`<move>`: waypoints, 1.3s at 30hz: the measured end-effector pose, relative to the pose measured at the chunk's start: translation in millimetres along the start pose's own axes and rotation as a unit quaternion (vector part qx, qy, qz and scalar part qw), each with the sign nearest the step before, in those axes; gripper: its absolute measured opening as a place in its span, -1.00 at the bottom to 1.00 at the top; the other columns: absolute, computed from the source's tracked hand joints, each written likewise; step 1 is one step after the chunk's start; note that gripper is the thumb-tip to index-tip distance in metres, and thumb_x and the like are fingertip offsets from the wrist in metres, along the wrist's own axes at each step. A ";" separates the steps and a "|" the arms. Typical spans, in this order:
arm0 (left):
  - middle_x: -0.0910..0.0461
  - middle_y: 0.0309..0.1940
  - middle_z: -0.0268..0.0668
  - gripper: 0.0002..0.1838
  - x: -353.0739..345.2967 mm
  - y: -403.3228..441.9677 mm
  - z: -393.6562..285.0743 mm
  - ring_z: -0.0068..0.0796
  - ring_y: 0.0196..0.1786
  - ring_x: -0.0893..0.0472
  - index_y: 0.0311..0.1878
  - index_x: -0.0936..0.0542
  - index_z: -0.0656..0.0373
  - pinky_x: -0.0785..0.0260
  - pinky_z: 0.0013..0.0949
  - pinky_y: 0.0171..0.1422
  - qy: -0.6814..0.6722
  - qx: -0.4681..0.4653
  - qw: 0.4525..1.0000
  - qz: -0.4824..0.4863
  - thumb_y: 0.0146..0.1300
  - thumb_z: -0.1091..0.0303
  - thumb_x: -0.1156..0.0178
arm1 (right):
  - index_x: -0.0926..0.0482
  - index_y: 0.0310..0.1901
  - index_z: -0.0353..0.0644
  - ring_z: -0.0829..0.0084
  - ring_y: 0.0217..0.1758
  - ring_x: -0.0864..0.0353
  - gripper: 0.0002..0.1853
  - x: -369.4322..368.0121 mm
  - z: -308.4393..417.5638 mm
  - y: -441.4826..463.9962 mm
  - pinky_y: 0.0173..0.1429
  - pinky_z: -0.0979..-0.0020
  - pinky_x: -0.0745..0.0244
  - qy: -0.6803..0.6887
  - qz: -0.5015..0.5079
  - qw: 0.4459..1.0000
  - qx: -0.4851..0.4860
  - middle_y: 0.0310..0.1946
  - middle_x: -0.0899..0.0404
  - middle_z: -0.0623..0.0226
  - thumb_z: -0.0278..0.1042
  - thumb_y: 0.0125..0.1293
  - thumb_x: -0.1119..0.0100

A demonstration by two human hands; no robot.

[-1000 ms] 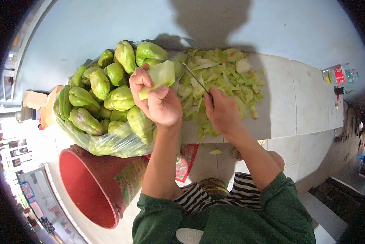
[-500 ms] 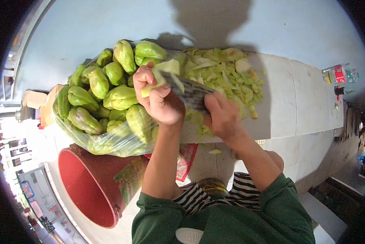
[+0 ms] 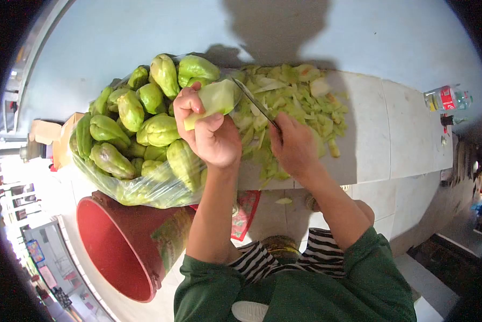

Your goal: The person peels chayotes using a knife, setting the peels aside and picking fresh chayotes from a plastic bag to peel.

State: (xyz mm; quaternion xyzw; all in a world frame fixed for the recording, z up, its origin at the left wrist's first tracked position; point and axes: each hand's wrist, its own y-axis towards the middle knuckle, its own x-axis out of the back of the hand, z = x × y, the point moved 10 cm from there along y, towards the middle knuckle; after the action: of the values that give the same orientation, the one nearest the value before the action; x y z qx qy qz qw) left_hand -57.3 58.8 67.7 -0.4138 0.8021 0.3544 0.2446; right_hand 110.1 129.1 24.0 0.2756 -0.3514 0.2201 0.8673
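Note:
A pale green peeled chayote (image 3: 217, 99) is gripped between the fingers and thumb of my left hand (image 3: 209, 129). My right hand (image 3: 294, 145) is closed on the handle of a knife (image 3: 257, 103), whose blade points up and left, its tip just right of the chayote and apart from it. Behind and left of my left hand, a clear plastic bag (image 3: 144, 196) holds several unpeeled green chayotes (image 3: 131, 110). A spread of green peelings (image 3: 305, 102) lies behind and right of the knife, on the tiled ledge (image 3: 367, 129).
A red bucket (image 3: 115, 249) lies tilted below the bag at the left. A plastic bottle with a red label (image 3: 447, 99) is at the far right, against the wall. Cardboard (image 3: 69, 137) stands left of the bag. A red patterned cloth (image 3: 245, 214) lies below the ledge.
The knife passed across the chayote in a blur half a second ago; now its blade is clear of the chayote, seen nearly edge-on. My left hand has kept its hold and barely moved.

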 end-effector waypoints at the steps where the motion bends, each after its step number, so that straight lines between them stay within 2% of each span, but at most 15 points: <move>1: -0.23 -0.26 -0.27 -0.69 1.1 1.4 -1.1 -0.24 0.03 -0.24 -0.34 -0.28 0.14 0.09 -0.20 0.43 0.019 -0.005 1.000 0.007 -0.29 0.47 -0.01 | -0.46 -0.23 -0.17 0.03 -0.44 -0.52 -0.85 7.4 9.6 -1.0 -0.39 0.10 -0.38 0.013 -0.027 0.999 0.042 -0.44 -0.48 0.15 -0.42 0.18 -0.19; 3: -0.23 -0.27 -0.28 -0.69 2.5 1.9 -2.4 -0.24 0.03 -0.25 -0.34 -0.28 0.14 0.08 -0.20 0.43 0.030 -0.015 0.999 0.004 -0.30 0.47 -0.01 | -0.47 -0.21 -0.16 0.03 -0.43 -0.53 -0.84 20.7 22.2 -4.4 -0.38 0.09 -0.38 0.029 -0.055 0.995 0.082 -0.45 -0.48 0.15 -0.41 0.18 -0.19; 5: -0.22 -0.27 -0.28 -0.68 2.4 1.2 -2.6 -0.24 0.03 -0.25 -0.34 -0.28 0.15 0.07 -0.20 0.43 0.038 -0.023 0.999 0.002 -0.30 0.47 -0.01 | -0.40 -0.22 -0.14 0.04 -0.40 -0.55 -0.74 22.6 43.5 -9.0 -0.47 0.15 -0.44 -0.004 -0.009 0.985 0.170 -0.37 -0.51 0.17 -0.38 0.04 -0.21; 9: -0.22 -0.28 -0.28 -0.69 1.0 -2.9 0.9 -0.24 0.04 -0.25 -0.35 -0.27 0.14 0.07 -0.18 0.44 0.021 -0.014 1.000 0.015 -0.30 0.48 0.01 | -0.41 -0.23 -0.16 0.02 -0.40 -0.56 -0.77 17.0 40.2 -9.1 -0.46 0.12 -0.45 -0.008 -0.015 0.984 0.176 -0.40 -0.51 0.13 -0.40 0.08 -0.19; 11: -0.22 -0.28 -0.28 -0.69 -5.1 -3.3 1.4 -0.24 0.05 -0.25 -0.35 -0.27 0.14 0.05 -0.16 0.43 0.000 -0.010 1.000 0.023 -0.30 0.49 0.02 | -0.47 -0.24 -0.20 -0.01 -0.47 -0.52 -0.85 -2.2 -8.1 4.8 -0.38 0.10 -0.39 -0.072 0.006 0.997 -0.005 -0.50 -0.49 0.08 -0.38 0.22 -0.19; 16: -0.27 -0.26 -0.26 -0.70 5.2 -1.7 12.3 -0.17 0.14 -0.29 -0.33 -0.30 0.14 -0.19 0.03 0.34 -0.073 0.052 0.996 -0.009 -0.26 0.47 -0.02 | -0.43 -0.22 -0.20 -0.05 -0.36 -0.57 -0.88 12.1 -2.0 6.5 -0.35 0.03 -0.45 0.001 -0.011 1.000 -0.010 -0.41 -0.53 0.01 -0.39 0.26 -0.08; 21: -0.47 -0.20 -0.13 -0.69 20.0 3.6 30.1 -0.02 0.11 -0.41 -0.29 -0.43 0.14 -0.23 0.17 0.33 -0.217 0.152 0.964 -0.039 -0.22 0.36 -0.14 | -0.41 -0.19 -0.25 -0.11 -0.32 -0.55 -0.84 37.1 7.4 2.6 -0.28 -0.01 -0.42 0.102 -0.087 0.990 0.038 -0.39 -0.53 -0.06 -0.35 0.30 -0.06; 23: -0.52 -0.18 -0.09 -0.68 17.6 0.5 37.8 0.04 0.10 -0.45 -0.27 -0.48 0.13 -0.24 0.21 0.32 -0.258 0.196 0.945 -0.046 -0.21 0.31 -0.17 | -0.42 -0.21 -0.27 -0.14 -0.33 -0.54 -0.84 4.4 -33.3 14.9 -0.26 -0.01 -0.40 0.016 0.022 0.992 -0.121 -0.41 -0.54 -0.09 -0.35 0.33 -0.04; 25: -0.55 -0.16 -0.01 -0.56 10.5 -1.3 40.0 0.11 0.16 -0.44 -0.15 -0.55 0.25 -0.16 0.27 0.37 -0.297 0.230 0.926 -0.048 -0.15 0.22 -0.22 | -0.42 -0.22 -0.28 -0.15 -0.34 -0.54 -0.84 11.1 -24.6 14.1 -0.27 -0.02 -0.40 0.037 0.032 0.992 -0.114 -0.44 -0.55 -0.09 -0.35 0.34 -0.03; 27: -0.52 -0.13 0.02 -0.50 16.3 -3.1 37.4 0.12 0.12 -0.44 -0.09 -0.50 0.27 -0.24 0.15 0.33 -0.289 0.222 0.928 -0.070 -0.09 0.16 -0.23 | -0.41 -0.22 -0.29 -0.16 -0.35 -0.54 -0.84 7.4 -19.3 13.4 -0.28 -0.02 -0.39 0.054 0.063 0.992 -0.098 -0.46 -0.55 -0.09 -0.35 0.35 -0.02; 29: -0.49 -0.12 0.01 -0.45 6.2 1.1 38.2 0.10 0.04 -0.45 -0.02 -0.45 0.26 -0.31 0.04 0.24 -0.333 0.252 0.908 -0.024 -0.03 0.10 -0.22 | -0.41 -0.24 -0.30 -0.18 -0.39 -0.53 -0.82 24.8 -11.3 17.8 -0.32 0.00 -0.38 0.086 -0.035 0.994 -0.049 -0.51 -0.54 -0.08 -0.33 0.35 -0.04; 30: -0.47 -0.13 -0.01 -0.47 9.7 -1.6 37.3 0.07 -0.06 -0.47 0.00 -0.43 0.21 -0.40 -0.03 0.06 -0.304 0.266 0.913 -0.059 0.10 -0.02 -0.11 | -0.41 -0.24 -0.30 -0.18 -0.39 -0.53 -0.82 26.4 -10.0 17.9 -0.32 0.00 -0.38 0.088 -0.034 0.994 -0.047 -0.51 -0.54 -0.08 -0.33 0.35 -0.04; 31: -0.47 -0.13 -0.01 -0.47 10.5 0.1 34.3 0.07 -0.06 -0.47 0.00 -0.43 0.21 -0.40 -0.03 0.06 -0.304 0.263 0.914 -0.058 0.10 -0.02 -0.11 | -0.40 -0.26 -0.30 -0.18 -0.40 -0.52 -0.81 27.3 -13.5 18.0 -0.34 0.01 -0.37 0.088 -0.025 0.993 -0.070 -0.52 -0.53 -0.09 -0.32 0.34 -0.06; 34: -0.50 -0.31 -0.14 -0.40 7.7 -2.1 33.6 0.02 -0.32 -0.55 -0.09 -0.49 0.11 -0.41 0.04 -0.37 -0.200 0.312 0.928 -0.037 0.22 -0.24 0.22 | -0.40 -0.30 -0.30 -0.18 -0.42 -0.52 -0.78 25.2 -19.2 17.7 -0.36 0.02 -0.35 0.088 -0.011 0.992 -0.085 -0.53 -0.51 -0.09 -0.30 0.34 -0.08; 39: -0.52 -0.42 -0.12 -0.43 5.2 -6.0 32.3 -0.03 -0.45 -0.53 -0.15 -0.49 0.14 -0.41 -0.05 -0.48 -0.159 0.331 0.930 -0.014 0.26 -0.22 0.19 | -0.38 -0.33 -0.29 -0.17 -0.42 -0.51 -0.77 26.2 -19.7 17.1 -0.36 0.02 -0.33 0.090 -0.005 0.992 -0.086 -0.53 -0.49 -0.09 -0.29 0.33 -0.09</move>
State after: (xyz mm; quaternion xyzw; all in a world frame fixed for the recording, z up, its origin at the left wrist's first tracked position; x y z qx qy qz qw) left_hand -51.8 78.7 41.6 -0.2586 0.8186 0.1264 0.4971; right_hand 127.0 159.4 36.9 0.1810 -0.2878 0.2083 0.9171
